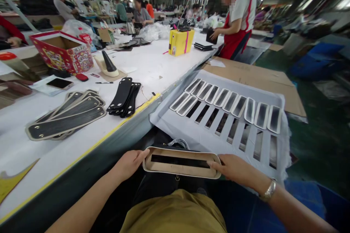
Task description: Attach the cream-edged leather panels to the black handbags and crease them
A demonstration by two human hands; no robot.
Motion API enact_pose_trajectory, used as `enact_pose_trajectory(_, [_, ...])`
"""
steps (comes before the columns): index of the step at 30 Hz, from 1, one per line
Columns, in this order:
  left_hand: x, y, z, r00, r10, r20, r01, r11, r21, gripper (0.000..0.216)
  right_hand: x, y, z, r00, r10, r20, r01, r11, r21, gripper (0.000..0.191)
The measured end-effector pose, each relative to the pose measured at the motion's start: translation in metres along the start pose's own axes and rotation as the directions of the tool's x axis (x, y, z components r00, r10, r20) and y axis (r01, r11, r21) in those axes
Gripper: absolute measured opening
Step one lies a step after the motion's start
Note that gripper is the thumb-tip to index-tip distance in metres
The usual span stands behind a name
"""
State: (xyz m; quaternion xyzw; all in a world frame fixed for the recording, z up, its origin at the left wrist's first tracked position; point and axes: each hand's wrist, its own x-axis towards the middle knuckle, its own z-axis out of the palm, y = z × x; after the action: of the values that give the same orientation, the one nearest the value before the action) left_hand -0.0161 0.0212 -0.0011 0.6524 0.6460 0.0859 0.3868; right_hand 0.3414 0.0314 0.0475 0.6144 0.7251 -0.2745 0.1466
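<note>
My left hand (128,164) pinches the left end of a long oblong beige piece (177,171) with rounded ends, a raised rim and a dark slot along its middle. At the other end, my right hand (236,169) is closed on it, thumb over the rim. The piece is held level above my lap. To its right, a white sheet with rectangular slots (188,125) carries a row of dark, pale-edged oblong panels (228,100). Left on the table lie a fanned stack of beige-edged dark strips (68,120) and a pile of black strips (124,96).
A long white table (153,69) with a yellow front edge runs along my left. On it stand a red patterned box (64,52), a phone (60,83), a black cone (108,62) and a yellow box (180,42). A person in a red apron (237,18) stands beyond cardboard (254,74).
</note>
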Motion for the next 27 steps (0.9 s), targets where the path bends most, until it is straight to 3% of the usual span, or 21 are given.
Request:
enact_pose_trajectory(2, [-0.002,-0.005,-0.002,0.997,-0.061,0.037,0.068,0.972,-0.223,0.062,0.001,0.000,0.004,0.997,-0.019,-0.071,0.017,0.999,-0.035,0.044])
enact_pose_trajectory(4, [-0.002,-0.008,-0.003,0.997,-0.079,0.014,0.080,0.952,-0.295,0.061,0.004,0.000,0.009,0.993,-0.045,-0.110,0.040,0.998,-0.051,0.038])
enact_pose_trajectory(8, [0.005,-0.004,-0.004,0.985,0.115,-0.128,-0.118,0.993,-0.010,0.046,0.012,-0.003,0.016,0.980,-0.109,-0.168,0.089,0.989,-0.122,0.039])
enact_pose_trajectory(11, [0.014,0.001,-0.003,0.967,0.236,-0.092,-0.217,0.959,0.181,0.040,0.018,-0.002,0.016,0.962,-0.227,-0.152,0.195,0.960,-0.201,0.037])
enact_pose_trajectory(15, [0.025,0.006,-0.002,0.976,0.215,-0.043,-0.194,0.940,0.282,0.046,0.024,0.002,0.015,0.952,-0.286,-0.109,0.271,0.953,-0.135,0.038])
enact_pose_trajectory(19, [0.030,0.008,-0.005,0.984,0.180,-0.009,-0.171,0.949,0.264,0.044,0.026,0.002,0.011,0.947,-0.317,-0.051,0.312,0.946,-0.089,0.036])
enact_pose_trajectory(21, [0.030,0.008,-0.006,0.986,0.165,0.010,-0.164,0.964,0.207,0.044,0.025,0.000,0.009,0.970,-0.245,0.007,0.245,0.970,0.009,0.035])
enact_pose_trajectory(24, [0.028,0.009,-0.006,0.994,0.073,0.081,-0.077,0.996,0.042,0.047,0.023,-0.002,0.009,0.989,-0.056,0.139,0.018,0.966,0.258,0.040])
enact_pose_trajectory(27, [0.027,0.007,-0.003,0.988,-0.015,0.154,0.034,0.993,-0.117,0.051,0.024,0.000,0.011,0.983,-0.045,0.176,-0.029,0.918,0.395,0.037])
